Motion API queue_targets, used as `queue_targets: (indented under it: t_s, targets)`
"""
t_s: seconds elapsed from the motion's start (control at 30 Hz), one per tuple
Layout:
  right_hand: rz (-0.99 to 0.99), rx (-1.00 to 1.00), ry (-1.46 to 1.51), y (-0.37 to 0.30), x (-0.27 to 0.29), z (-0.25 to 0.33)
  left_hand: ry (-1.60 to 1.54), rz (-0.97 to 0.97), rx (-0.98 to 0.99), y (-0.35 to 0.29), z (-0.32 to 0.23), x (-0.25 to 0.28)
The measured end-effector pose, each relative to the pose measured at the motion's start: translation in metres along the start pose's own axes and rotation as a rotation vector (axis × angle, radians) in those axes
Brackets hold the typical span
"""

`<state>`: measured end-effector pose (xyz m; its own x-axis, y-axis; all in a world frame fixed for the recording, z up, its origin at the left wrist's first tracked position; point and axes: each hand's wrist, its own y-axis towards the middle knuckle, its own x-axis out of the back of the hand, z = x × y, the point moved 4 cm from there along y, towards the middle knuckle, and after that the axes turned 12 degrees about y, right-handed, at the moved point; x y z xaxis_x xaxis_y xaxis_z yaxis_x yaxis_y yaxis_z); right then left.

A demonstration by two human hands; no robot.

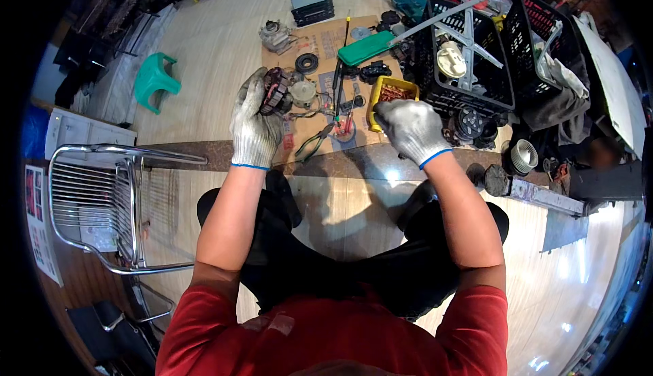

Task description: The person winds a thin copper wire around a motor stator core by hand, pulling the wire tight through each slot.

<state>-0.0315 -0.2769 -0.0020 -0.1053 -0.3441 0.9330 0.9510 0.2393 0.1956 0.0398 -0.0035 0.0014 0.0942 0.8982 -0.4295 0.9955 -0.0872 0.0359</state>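
In a white knit glove with a blue cuff, my left hand (257, 127) is closed on a dark, ring-like stator (275, 91) with reddish windings. A round metal motor housing (303, 91) lies just right of it. My right hand (413, 129), gloved the same way, reaches over the near side of a yellow tray (375, 94). Its fingers are curled, and what they hold, if anything, is hidden. Copper-coloured pieces (396, 93) lie in the tray. Between my hands, green-handled pliers (315, 142) rest on a cardboard sheet (324, 39).
Black crates (500, 80) full of parts stand at the right, with a green-headed long-handled tool (365, 48) leaning across. Metal parts and a black ring (307, 63) lie on the cardboard. A green stool (155, 80) and a metal chair (92, 195) are at the left.
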Motion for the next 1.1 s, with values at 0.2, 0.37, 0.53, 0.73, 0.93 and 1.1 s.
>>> queue_targets:
  t_s: [0.2, 0.37, 0.53, 0.73, 0.93, 1.1]
  targets:
    - [0.161, -0.121, 0.059, -0.001, 0.007, -0.018, 0.091, 0.051, -0.073, -0.014, -0.013, -0.025]
    - [0.244, -0.101, 0.522, 0.020, 0.004, 0.036, 0.208, 0.128, -0.071, -0.021, -0.004, -0.032]
    - [0.048, -0.039, 0.944, 0.036, -0.013, 0.060, 0.344, 0.183, 0.012, -0.036, -0.003, -0.049]
    - [0.212, -0.087, 1.240, 0.034, -0.014, 0.067, 0.416, 0.256, -0.009, -0.034, 0.000, -0.040]
    - [-0.134, 0.052, 0.568, 0.030, -0.021, 0.065, 0.070, 0.236, 0.056, -0.026, 0.001, -0.024]
    - [-0.269, 0.251, 0.203, 0.021, -0.013, 0.042, -0.133, 0.265, 0.086, -0.015, -0.022, -0.014]
